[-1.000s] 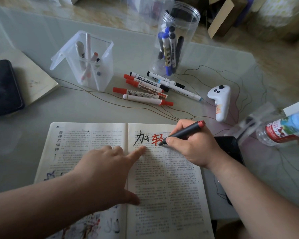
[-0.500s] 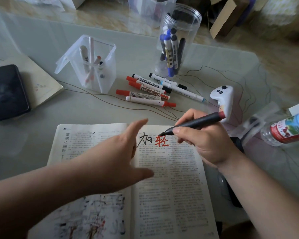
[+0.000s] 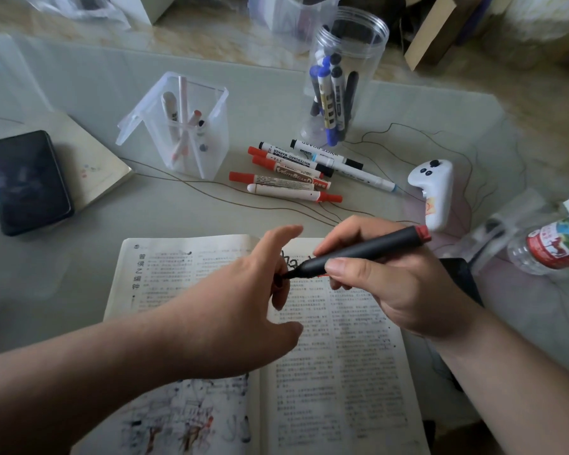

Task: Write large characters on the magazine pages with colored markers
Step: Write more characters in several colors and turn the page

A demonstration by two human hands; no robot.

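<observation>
Black marker (image 3: 358, 252) with red end pinched in right hand (image 3: 401, 290) fingers, tip pointing left just above open magazine (image 3: 342, 372), meeting small dark-red cap (image 3: 278, 279) in left hand (image 3: 237, 310) curled fingers, 1 forefinger straight, loose markers (image 3: 289, 180) on worktop (image 3: 178, 218) beyond the fingers, clear jar (image 3: 345, 44) farther off.

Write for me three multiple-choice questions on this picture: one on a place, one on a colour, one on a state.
1. The black phone lies: A) on a book, far left; B) in the round jar; C) beside the bottle.
2. The rear end of the marker in the right hand is: A) blue; B) red; C) green.
3. The magazine is: A) closed; B) rolled up; C) open.
1 A: it rests on the book's cover. 2 B: the black barrel ends in red. 3 C: both pages lie spread.
</observation>
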